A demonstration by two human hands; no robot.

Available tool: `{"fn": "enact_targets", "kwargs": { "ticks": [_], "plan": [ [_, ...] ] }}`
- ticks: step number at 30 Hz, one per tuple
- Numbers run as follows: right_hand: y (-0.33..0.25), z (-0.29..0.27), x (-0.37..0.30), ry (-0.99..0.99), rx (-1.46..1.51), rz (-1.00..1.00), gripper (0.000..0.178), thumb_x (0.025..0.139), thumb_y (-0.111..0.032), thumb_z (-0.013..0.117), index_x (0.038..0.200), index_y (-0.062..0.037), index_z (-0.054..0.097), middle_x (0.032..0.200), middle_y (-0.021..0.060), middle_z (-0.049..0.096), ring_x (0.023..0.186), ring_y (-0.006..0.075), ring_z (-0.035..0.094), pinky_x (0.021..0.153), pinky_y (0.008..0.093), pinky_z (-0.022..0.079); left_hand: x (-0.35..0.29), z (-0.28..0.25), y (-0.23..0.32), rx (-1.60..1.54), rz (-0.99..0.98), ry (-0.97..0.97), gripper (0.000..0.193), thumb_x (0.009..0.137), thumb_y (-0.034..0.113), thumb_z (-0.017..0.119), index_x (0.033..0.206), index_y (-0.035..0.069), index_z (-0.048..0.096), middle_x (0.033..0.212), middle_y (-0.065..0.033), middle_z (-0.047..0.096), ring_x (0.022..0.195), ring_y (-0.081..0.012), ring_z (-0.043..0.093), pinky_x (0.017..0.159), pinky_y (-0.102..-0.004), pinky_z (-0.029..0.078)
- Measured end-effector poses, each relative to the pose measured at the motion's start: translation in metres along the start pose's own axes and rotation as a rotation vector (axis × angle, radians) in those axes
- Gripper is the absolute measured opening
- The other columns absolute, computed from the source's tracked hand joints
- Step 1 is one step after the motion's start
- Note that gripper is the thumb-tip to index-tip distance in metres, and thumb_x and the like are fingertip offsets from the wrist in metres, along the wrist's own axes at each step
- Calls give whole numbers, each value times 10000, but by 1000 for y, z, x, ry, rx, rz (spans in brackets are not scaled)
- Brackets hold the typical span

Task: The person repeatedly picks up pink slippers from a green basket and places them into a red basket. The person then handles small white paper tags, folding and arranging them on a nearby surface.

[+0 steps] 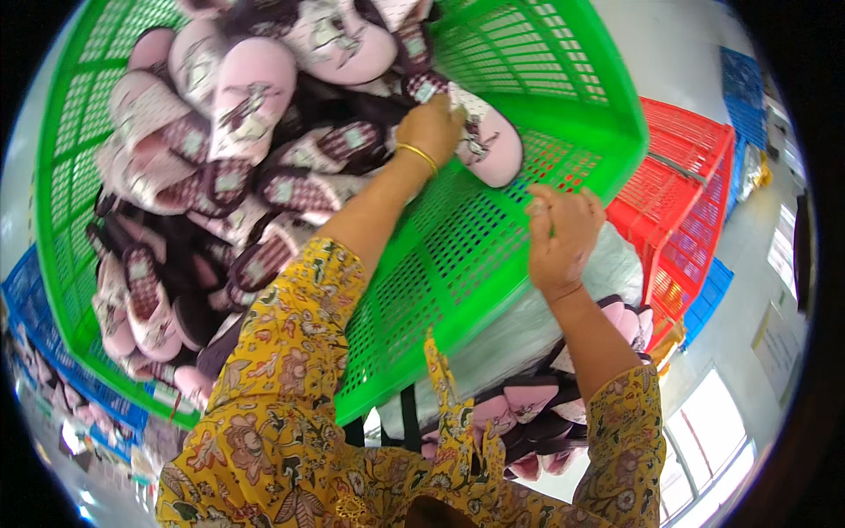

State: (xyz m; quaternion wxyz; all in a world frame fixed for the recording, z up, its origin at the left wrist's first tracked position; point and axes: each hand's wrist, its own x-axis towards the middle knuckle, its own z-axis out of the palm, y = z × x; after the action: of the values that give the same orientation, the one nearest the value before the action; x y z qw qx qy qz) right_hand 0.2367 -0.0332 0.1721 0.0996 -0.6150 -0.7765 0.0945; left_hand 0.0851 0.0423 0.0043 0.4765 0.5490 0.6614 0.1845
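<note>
My left hand (431,132), with a yellow bangle at the wrist, is closed on the open end of a pink slipper (493,151). The slipper has a printed figure on its rounded toe, which points down and to the right inside the large green plastic basket (458,264). Beside the basket's right rim is my right hand (568,233), its fingers loosely bent and apart with nothing seen in them. A heap of similar pink slippers (255,88) with dark checked insoles fills the basket's left and far part.
Red plastic baskets (673,176) stand at the right, with blue crates (709,299) behind them. More slippers (519,409) and clear plastic sheeting (480,356) lie below the green basket's near rim. A blue crate (75,361) with slippers stands at the left.
</note>
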Motion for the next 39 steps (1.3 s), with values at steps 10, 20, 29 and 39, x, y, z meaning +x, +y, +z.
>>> {"fn": "enact_targets", "kwargs": {
  "ticks": [10, 20, 29, 39],
  "plan": [
    [2, 6, -3, 96, -58, -28, 104, 845, -194, 597, 900, -141, 668, 716, 7, 591, 723, 180, 554, 928, 376, 380, -105, -49, -35, 135, 16, 184, 205, 859, 193, 590, 959, 14, 577, 862, -251, 616, 802, -419, 597, 695, -476, 472],
    [9, 12, -6, 169, -7, -33, 61, 822, -187, 621, 864, -158, 656, 738, -15, 634, 715, 178, 569, 913, 365, 386, -143, -60, -91, 304, -250, 209, 309, 752, 213, 678, 1030, 86, 633, 1064, -163, 543, 905, -345, 579, 777, -428, 484],
    [13, 19, -9, 233, -3, -8, 58, 796, -216, 652, 782, -160, 647, 704, -6, 631, 703, 193, 572, 917, 365, 389, -144, -63, -108, 349, -520, -3, 384, 840, 359, 581, 1119, 97, 608, 1093, -208, 625, 984, -354, 611, 845, -431, 482],
    [9, -5, -11, 96, 407, 246, 225, 840, -350, 613, 856, -130, 658, 766, 37, 671, 764, 230, 619, 879, 378, 444, -187, -138, 10, -1027, -523, -150, 120, 867, 128, 639, 833, 127, 524, 596, 58, 413, 403, -34, 281, 357, -207, 169]
  ]
}}
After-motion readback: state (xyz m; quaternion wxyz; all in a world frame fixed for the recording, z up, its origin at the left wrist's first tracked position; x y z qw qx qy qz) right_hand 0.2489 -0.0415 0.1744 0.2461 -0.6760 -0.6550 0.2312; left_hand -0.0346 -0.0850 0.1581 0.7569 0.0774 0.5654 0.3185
